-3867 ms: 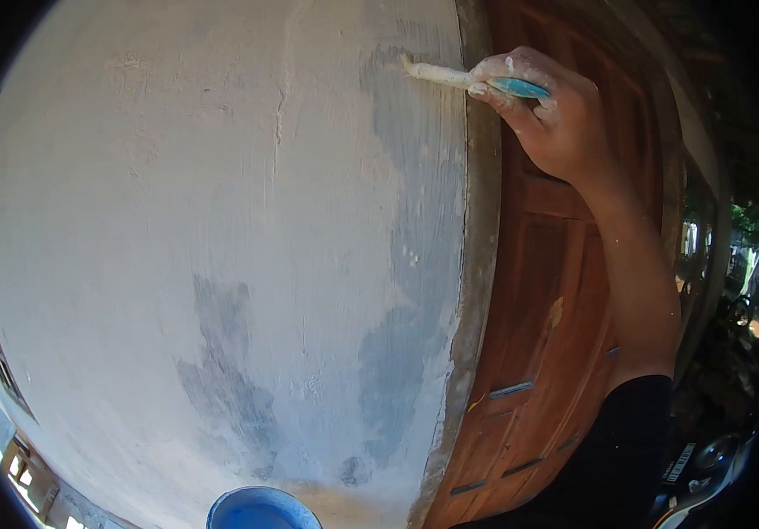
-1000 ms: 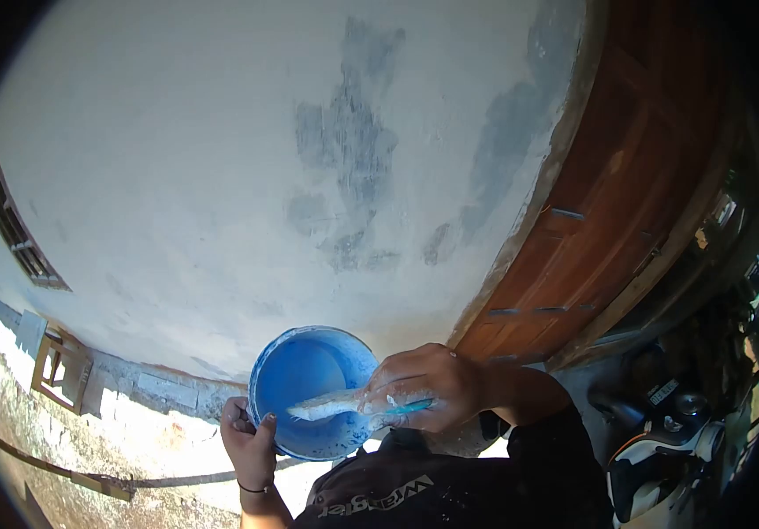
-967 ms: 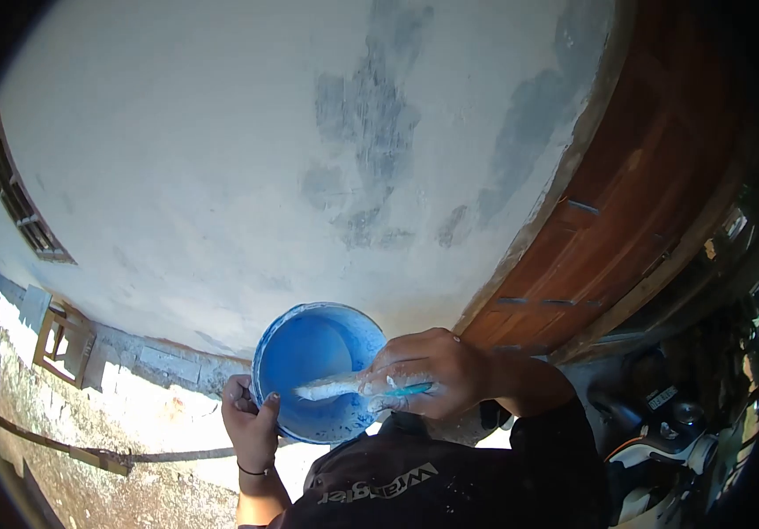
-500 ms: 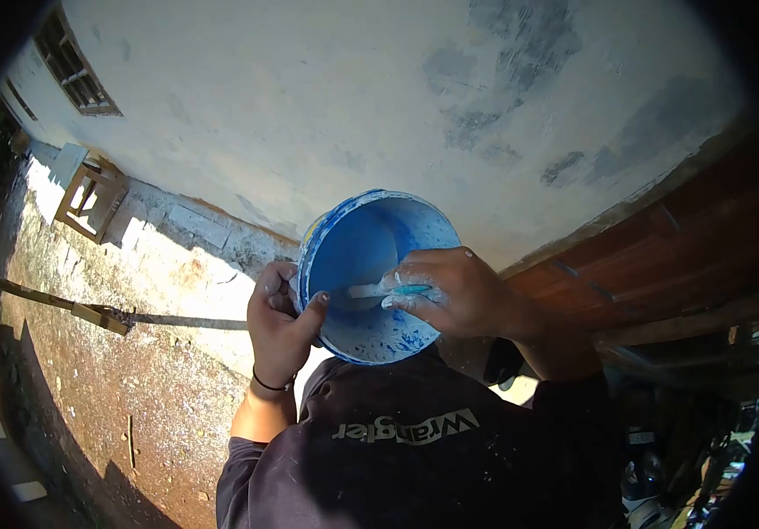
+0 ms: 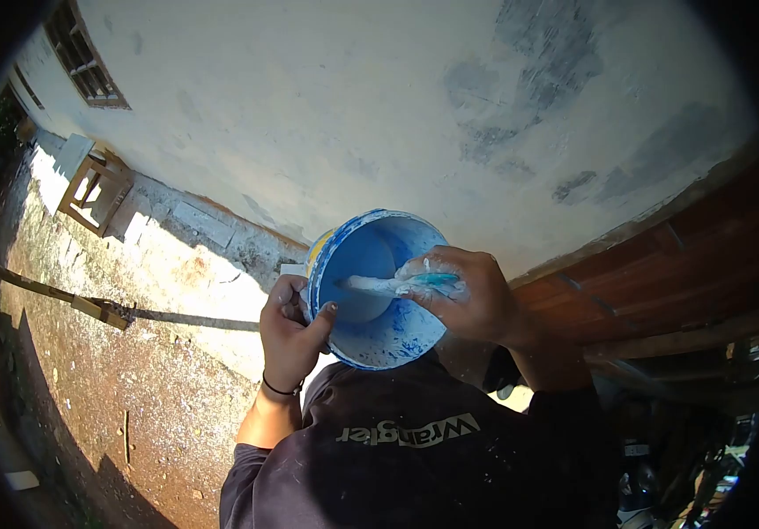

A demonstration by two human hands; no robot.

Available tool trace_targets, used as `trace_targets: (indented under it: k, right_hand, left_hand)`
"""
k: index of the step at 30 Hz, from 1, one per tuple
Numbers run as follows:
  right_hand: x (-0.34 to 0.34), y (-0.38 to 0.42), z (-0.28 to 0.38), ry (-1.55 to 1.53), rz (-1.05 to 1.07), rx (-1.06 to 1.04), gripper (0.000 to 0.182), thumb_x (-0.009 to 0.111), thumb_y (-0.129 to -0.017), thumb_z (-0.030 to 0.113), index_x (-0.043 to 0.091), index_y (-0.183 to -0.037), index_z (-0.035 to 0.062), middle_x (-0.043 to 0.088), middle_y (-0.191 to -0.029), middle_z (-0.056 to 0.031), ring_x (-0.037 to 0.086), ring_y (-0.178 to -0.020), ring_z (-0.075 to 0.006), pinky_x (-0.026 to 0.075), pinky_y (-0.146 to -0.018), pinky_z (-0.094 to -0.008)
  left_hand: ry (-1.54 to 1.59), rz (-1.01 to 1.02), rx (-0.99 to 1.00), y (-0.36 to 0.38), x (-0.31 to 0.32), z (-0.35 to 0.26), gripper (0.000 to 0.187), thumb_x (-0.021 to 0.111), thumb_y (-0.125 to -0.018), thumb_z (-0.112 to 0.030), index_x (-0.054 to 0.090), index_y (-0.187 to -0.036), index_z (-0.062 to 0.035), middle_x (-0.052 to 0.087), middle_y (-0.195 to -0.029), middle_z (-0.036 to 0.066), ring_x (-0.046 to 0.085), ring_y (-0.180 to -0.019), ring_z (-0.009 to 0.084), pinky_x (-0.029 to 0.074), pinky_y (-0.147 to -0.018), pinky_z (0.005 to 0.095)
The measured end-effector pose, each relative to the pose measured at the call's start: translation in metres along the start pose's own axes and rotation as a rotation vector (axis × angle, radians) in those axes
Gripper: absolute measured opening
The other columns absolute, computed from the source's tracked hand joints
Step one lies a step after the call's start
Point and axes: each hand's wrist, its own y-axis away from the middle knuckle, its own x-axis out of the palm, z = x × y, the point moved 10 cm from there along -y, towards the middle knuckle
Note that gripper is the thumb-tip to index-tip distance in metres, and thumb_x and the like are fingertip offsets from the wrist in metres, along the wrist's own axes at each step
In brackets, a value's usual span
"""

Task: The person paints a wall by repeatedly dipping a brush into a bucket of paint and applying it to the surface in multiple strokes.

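Observation:
A blue plastic bucket [image 5: 401, 339], its rim and inside smeared with white, is tilted in front of my chest. On its left side my left hand [image 5: 296, 328] is closed on the wall, thumb over the rim and fingers outside. My right hand [image 5: 468, 291] wraps around the teal handle of a paintbrush [image 5: 372, 285] coated in white. The brush reaches left into the bucket's mouth; its tip is blurred near the pale surface inside. White residue covers my right fingers.
A whitish wall [image 5: 309, 106] with grey patches rises ahead. At left are a wooden stool-like frame [image 5: 96, 196], a barred window [image 5: 87, 57] and a long pole [image 5: 36, 289] above littered ground. Reddish-brown boards [image 5: 662, 256] lie at right.
The bucket and my left hand sit slightly lower and farther right in view. My right hand has turned, and more of the white-coated brush now shows inside the bucket.

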Motion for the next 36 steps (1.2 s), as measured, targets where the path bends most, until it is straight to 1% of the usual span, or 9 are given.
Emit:
trace_targets:
  k: [5,8,11,19,21,23,25,30,36]
  right_hand:
    - [-0.001,0.007,-0.01,-0.093,-0.109,0.051,0.023,0.068,-0.072,0.006,0.061,-0.092,-0.002,0.062,-0.082,-0.0147,0.064,-0.071,-0.0264,0.05,-0.059,-0.031]
    - [0.021,0.005,0.01,0.155,-0.033,-0.167,0.02,0.067,-0.073,0.001,0.06,-0.091,-0.0045,0.061,-0.079,-0.0141,0.064,-0.069,-0.0212,0.05,-0.062,-0.0284]
    - [0.029,0.005,-0.019,-0.144,-0.062,0.039,0.018,0.066,-0.073,0.001,0.061,-0.089,-0.0038,0.061,-0.078,-0.0136,0.063,-0.068,-0.0241,0.05,-0.062,-0.0299]
    - [0.035,0.004,-0.026,0.113,-0.106,-0.031,0.016,0.065,-0.076,0.002,0.06,-0.089,-0.0035,0.062,-0.079,-0.0114,0.063,-0.071,-0.0198,0.05,-0.062,-0.0297]
    - [0.022,0.018,-0.083,-0.432,-0.287,0.391,0.014,0.065,-0.078,0.007,0.06,-0.087,-0.0023,0.061,-0.083,-0.0085,0.061,-0.073,-0.0144,0.049,-0.061,-0.0303]
    - [0.008,0.023,-0.079,-0.301,-0.367,0.287,0.013,0.064,-0.08,0.006,0.059,-0.088,-0.0025,0.06,-0.084,-0.0079,0.06,-0.075,-0.0129,0.052,-0.064,-0.0314]
    - [0.004,0.059,-0.129,-0.772,-0.696,0.564,0.015,0.062,-0.081,0.006,0.056,-0.093,-0.0021,0.059,-0.087,-0.0096,0.06,-0.076,-0.0173,0.054,-0.071,-0.0351]
    - [0.018,0.126,-0.177,-1.444,-0.913,0.884,0.021,0.058,-0.083,0.013,0.054,-0.1,0.0009,0.056,-0.101,-0.0124,0.056,-0.096,-0.0272,0.05,-0.083,-0.038]
    - [0.039,0.146,-0.201,-1.71,-0.961,0.852,0.026,0.056,-0.082,0.011,0.052,-0.105,-0.0002,0.056,-0.104,-0.0167,0.057,-0.098,-0.0279,0.049,-0.084,-0.0347]
  left_hand:
    - [-0.012,-0.046,-0.074,0.001,-0.009,0.012,0.022,0.06,-0.076,0.004,0.045,-0.092,0.0007,0.055,-0.067,0.004,0.048,-0.046,0.0044,0.037,-0.037,0.0173]
    - [-0.023,-0.06,-0.096,0.0,-0.014,0.017,0.02,0.059,-0.077,0.004,0.045,-0.091,0.0002,0.055,-0.065,0.003,0.047,-0.045,0.0042,0.037,-0.037,0.0172]
    - [-0.013,-0.072,-0.066,0.0,-0.017,0.015,0.019,0.059,-0.077,0.004,0.046,-0.09,-0.0003,0.055,-0.063,0.003,0.047,-0.044,0.0039,0.036,-0.036,0.0173]
    - [-0.03,-0.104,-0.143,-0.007,-0.025,0.027,0.018,0.059,-0.076,0.003,0.046,-0.088,-0.0014,0.054,-0.063,0.003,0.046,-0.044,0.0041,0.036,-0.036,0.0175]
    - [-0.051,-0.111,-0.151,-0.012,-0.024,0.032,0.018,0.059,-0.076,0.003,0.046,-0.088,-0.0014,0.054,-0.063,0.003,0.046,-0.044,0.0044,0.036,-0.036,0.0178]
    - [-0.062,-0.116,-0.155,-0.019,-0.024,0.036,0.018,0.059,-0.076,0.003,0.046,-0.088,-0.0014,0.054,-0.064,0.003,0.046,-0.044,0.0047,0.037,-0.036,0.018]
    - [-0.05,-0.176,-0.132,-0.026,-0.029,0.045,0.019,0.059,-0.077,0.003,0.045,-0.089,-0.0014,0.054,-0.065,0.004,0.046,-0.043,0.0058,0.038,-0.036,0.0189]
    - [-0.067,-0.269,-0.136,-0.044,-0.032,0.067,0.017,0.057,-0.08,-0.002,0.043,-0.09,-0.002,0.052,-0.064,0.005,0.045,-0.039,0.0078,0.038,-0.033,0.0204]
    - [-0.12,-0.356,-0.167,-0.06,-0.045,0.088,0.016,0.054,-0.082,-0.004,0.038,-0.083,-0.003,0.049,-0.059,0.006,0.043,-0.036,0.0088,0.034,-0.03,0.0211]
